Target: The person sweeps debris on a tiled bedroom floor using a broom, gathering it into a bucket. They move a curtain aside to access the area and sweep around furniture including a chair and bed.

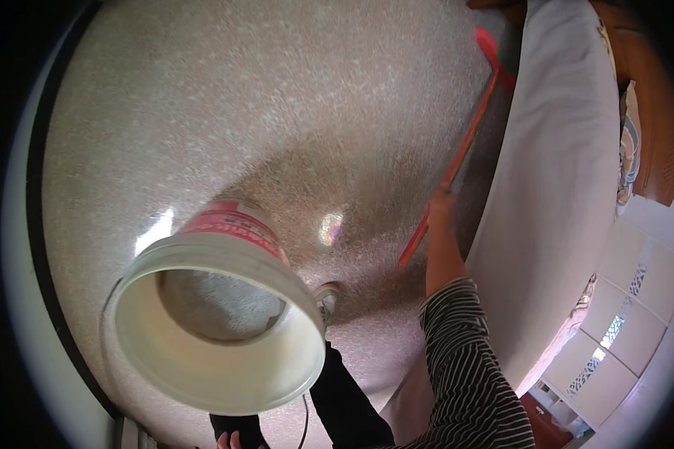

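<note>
My right hand (pixel 442 202) is closed round a long red stick (pixel 469 135), slightly blurred. At the stick's far end is a red head (pixel 488 46) with a bit of green, low beside the bed; I cannot tell whether it is a broom or a mop. Only the fingertips of my left hand (pixel 230 440) show at the lower edge, slightly apart against my dark trouser leg, with nothing visible in them. Just ahead of that hand a large off-white bucket (pixel 225 374) with a pink printed label looms close, its mouth toward me and greyish contents inside.
A bed (pixel 554 150) with a pale grey cover runs along the right side, with a brown wooden headboard (pixel 655 127) beyond. Speckled floor (pixel 277 75) spreads ahead, bordered at left by a black skirting strip (pixel 41 224). A pale cabinet (pixel 621 299) stands far right.
</note>
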### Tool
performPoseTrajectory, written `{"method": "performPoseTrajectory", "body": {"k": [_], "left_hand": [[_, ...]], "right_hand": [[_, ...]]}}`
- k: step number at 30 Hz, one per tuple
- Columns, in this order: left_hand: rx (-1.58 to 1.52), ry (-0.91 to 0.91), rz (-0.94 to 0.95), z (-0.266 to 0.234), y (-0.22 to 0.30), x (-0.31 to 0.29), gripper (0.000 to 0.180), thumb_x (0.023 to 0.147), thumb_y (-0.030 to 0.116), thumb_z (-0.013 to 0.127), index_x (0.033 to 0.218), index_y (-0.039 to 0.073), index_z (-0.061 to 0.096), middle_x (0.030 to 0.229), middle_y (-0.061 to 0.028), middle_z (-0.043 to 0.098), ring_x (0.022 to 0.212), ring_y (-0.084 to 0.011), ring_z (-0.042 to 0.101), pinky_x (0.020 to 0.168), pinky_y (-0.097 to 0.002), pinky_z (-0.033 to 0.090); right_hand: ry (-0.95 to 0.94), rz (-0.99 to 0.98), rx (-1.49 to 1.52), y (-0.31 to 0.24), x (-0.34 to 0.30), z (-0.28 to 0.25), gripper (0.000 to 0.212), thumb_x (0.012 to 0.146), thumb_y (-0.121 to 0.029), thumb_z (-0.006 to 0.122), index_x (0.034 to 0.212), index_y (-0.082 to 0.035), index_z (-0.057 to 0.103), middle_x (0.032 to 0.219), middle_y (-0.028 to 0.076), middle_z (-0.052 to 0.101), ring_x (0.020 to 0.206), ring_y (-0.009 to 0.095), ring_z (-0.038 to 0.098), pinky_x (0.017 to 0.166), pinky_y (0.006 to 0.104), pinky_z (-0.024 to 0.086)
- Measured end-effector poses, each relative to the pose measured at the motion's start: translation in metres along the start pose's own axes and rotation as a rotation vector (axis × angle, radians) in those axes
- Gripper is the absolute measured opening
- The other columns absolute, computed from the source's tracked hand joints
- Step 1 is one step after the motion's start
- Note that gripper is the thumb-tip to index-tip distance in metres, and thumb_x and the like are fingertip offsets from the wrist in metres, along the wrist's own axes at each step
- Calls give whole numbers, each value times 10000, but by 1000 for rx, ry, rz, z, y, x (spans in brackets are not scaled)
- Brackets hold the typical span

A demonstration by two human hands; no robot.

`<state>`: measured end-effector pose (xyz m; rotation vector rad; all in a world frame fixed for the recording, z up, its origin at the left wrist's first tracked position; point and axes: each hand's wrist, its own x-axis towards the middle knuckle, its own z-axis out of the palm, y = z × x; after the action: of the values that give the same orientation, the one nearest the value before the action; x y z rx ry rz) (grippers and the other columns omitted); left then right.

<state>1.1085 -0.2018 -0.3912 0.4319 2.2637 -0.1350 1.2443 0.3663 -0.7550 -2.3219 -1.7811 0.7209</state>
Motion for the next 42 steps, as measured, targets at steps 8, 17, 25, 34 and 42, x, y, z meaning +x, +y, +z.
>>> {"method": "performPoseTrajectory", "body": {"k": [8,17,25,34,42], "left_hand": [[116,-38,32,-4,3,13,469,672,339,582,1082,142,467,1078,-93,459,932,-298,457,756,-382,394],[172,87,317,-17,-31,34,459,645,313,602,1055,147,481,1037,-120,468,857,-310,478,708,-408,415],[362,-200,171,-42,-68,33,482,646,331,595,1032,77,457,1007,-116,444,937,-293,441,726,-429,379],[591,-229,294,0,-138,-20,493,706,355,546,1081,64,411,1028,-140,433,968,-297,426,756,-416,397],[606,-111,489,73,-267,-63,606,720,380,524,1191,71,302,1111,-177,375,1003,-323,401,787,-430,384]], "right_hand": [[142,281,45,90,17,4,504,831,-384,301,860,61,536,780,204,570,727,341,548,659,399,430],[214,803,107,281,-195,-52,594,816,-460,297,885,87,518,725,195,572,619,326,567,563,385,462],[11,757,-11,312,-457,-96,507,822,-449,334,756,29,488,572,153,522,448,269,545,384,370,446],[-293,962,81,279,-708,-190,553,821,-462,310,803,56,504,708,255,550,606,351,571,523,414,468],[-526,914,58,322,-955,-252,547,808,-456,344,831,71,488,788,274,546,732,390,552,635,430,457]]}}
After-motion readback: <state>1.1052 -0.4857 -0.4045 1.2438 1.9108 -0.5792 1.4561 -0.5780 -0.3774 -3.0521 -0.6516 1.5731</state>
